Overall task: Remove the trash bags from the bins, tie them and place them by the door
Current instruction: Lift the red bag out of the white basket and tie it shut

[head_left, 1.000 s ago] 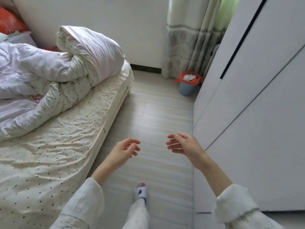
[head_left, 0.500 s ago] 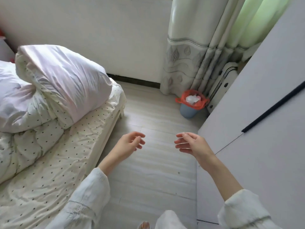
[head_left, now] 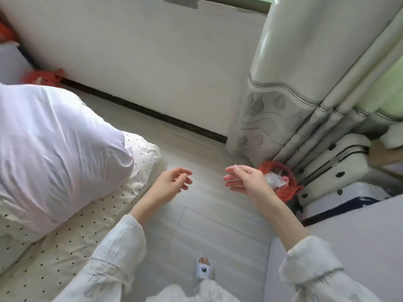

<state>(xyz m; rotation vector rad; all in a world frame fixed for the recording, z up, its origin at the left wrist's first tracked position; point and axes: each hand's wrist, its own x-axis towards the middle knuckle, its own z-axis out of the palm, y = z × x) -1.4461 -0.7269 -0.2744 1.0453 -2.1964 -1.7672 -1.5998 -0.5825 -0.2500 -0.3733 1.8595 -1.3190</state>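
— Pale floor between bed and curtain — where's the bin?

— Right of centre: red bag, just behind the right hand.

— Hands?

— Both empty, fingers loosely spread. The left hand is farther, so the right looks nearer.

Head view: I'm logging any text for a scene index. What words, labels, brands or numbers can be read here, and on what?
None can be read.
Slipper: a small dark mark on the strap, too blurred to read.
Red trash bag, curtain, bedding and white cases: no lettering shows; the curtain bears only a leaf pattern.
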